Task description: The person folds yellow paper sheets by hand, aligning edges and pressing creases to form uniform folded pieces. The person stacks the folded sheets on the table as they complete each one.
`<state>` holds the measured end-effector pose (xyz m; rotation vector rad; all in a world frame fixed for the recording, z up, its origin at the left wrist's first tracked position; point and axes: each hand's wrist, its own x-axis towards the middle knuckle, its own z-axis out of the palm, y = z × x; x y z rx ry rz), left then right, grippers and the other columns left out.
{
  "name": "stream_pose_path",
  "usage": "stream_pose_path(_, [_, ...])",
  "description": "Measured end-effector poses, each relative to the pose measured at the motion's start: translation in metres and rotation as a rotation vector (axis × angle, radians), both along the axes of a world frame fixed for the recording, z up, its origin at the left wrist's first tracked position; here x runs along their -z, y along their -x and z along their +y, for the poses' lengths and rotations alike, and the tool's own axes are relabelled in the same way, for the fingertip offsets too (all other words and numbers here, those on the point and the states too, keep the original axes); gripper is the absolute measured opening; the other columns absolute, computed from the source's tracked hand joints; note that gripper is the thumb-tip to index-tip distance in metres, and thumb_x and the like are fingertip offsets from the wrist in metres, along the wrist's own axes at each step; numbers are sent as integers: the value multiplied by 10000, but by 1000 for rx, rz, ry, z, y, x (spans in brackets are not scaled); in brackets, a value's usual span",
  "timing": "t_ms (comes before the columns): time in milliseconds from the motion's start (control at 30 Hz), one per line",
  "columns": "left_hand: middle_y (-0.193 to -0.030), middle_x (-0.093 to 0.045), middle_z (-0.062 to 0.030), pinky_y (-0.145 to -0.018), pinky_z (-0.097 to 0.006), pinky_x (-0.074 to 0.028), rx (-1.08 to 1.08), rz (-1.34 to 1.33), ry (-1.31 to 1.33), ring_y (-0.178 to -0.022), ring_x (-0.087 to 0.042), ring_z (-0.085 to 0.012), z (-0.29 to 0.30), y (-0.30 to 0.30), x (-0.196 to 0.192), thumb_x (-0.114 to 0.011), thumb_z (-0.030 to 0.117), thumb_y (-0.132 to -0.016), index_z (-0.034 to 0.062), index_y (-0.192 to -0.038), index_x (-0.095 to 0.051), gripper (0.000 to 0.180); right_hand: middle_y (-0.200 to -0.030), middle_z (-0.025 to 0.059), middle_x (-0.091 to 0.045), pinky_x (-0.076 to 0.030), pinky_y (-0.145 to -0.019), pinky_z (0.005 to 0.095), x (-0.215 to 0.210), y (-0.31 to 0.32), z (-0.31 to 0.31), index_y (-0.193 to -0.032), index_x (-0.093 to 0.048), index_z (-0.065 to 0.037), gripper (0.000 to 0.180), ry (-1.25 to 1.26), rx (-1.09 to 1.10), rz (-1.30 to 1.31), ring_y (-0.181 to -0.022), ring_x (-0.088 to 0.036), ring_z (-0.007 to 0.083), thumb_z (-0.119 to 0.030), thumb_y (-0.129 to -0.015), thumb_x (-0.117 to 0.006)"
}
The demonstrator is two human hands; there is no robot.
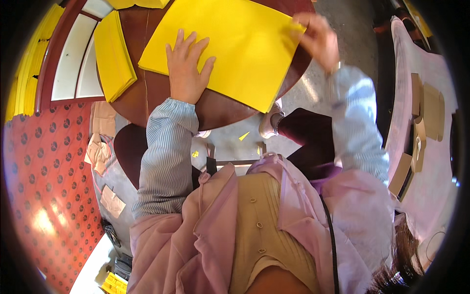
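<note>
A large yellow sheet (245, 44), perhaps the top of a stack, lies on a round dark red table (220, 110). My left hand (188, 66) rests palm down on its left part, fingers spread, holding nothing. At the sheet's far right corner is my right hand (318, 41), with thumb and fingers closed on the yellow edge; motion blurs the fingertips a little. Left of the sheet, a stack of narrower folded yellow pieces (113, 56) sits near the table's rim. Another yellow piece (137, 3) shows partly at the far edge of the view.
Yellow stacks (29, 63) stand at the far left beside a red-framed white panel (73, 54). A red patterned board (49, 181) is at left. Brown paper (100, 152) and yellow scraps (243, 136) lie on the floor. Cardboard pieces (431, 112) rest on a pale covered surface at right.
</note>
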<state>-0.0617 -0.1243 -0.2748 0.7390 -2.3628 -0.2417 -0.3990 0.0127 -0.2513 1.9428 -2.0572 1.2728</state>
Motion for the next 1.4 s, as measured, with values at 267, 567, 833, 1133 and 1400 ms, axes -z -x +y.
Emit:
stream_pose_path(267, [-1187, -719, -133, -1072, -437, -520, 284, 308, -412, -1291, -630, -373, 108, 16, -10, -637, -55, -897, 98, -1113, -738, 283, -1275, 46, -693, -468, -1037, 421, 7, -127, 100, -1098, -739, -121, 376, -127, -288, -96, -1220, -600, 280, 65, -774, -703])
stream_pose_path(567, [-1270, -699, -97, -1218, -610, -355, 118, 121, -162, -1381, -571, -350, 62, -7, 18, -682, 20, -939, 128, -1170, -750, 264, -1428, 11, -634, -394, -1070, 452, 11, -128, 99, -1325, -727, -172, 529, -187, -258, 133, -1320, -552, 279, 3, -835, -635])
stream_pose_path(833, [-1276, -700, -101, -1233, -595, -354, 40, 138, -168, -1372, -579, -357, 50, -17, 20, -671, 43, -982, 121, -1148, -751, 201, -1429, -5, -634, -396, -1045, 453, 8, -132, 94, -1330, -736, -197, 485, -206, -293, 160, -1322, -546, 281, -40, -875, -687])
stream_pose_path(1133, [-1277, -703, -121, -1231, -545, -378, -18, 152, -143, -1356, -585, -371, 35, -26, 23, -681, 78, -991, 125, -1135, -748, 166, -1424, 4, -637, -392, -1046, 455, 9, -132, 91, -1326, -734, -190, 472, -216, -317, 158, -1312, -551, 285, -43, -881, -672])
stream_pose_path(1400, [-1263, -705, -132, -1165, -549, -421, -84, 108, -58, -1319, -594, -388, 7, -38, 25, -719, 119, -967, 105, -1095, -705, 129, -1395, 36, -654, -378, -1072, 472, 12, -129, 90, -1325, -720, -162, 450, -190, -277, 152, -1299, -567, 274, -66, -898, -613])
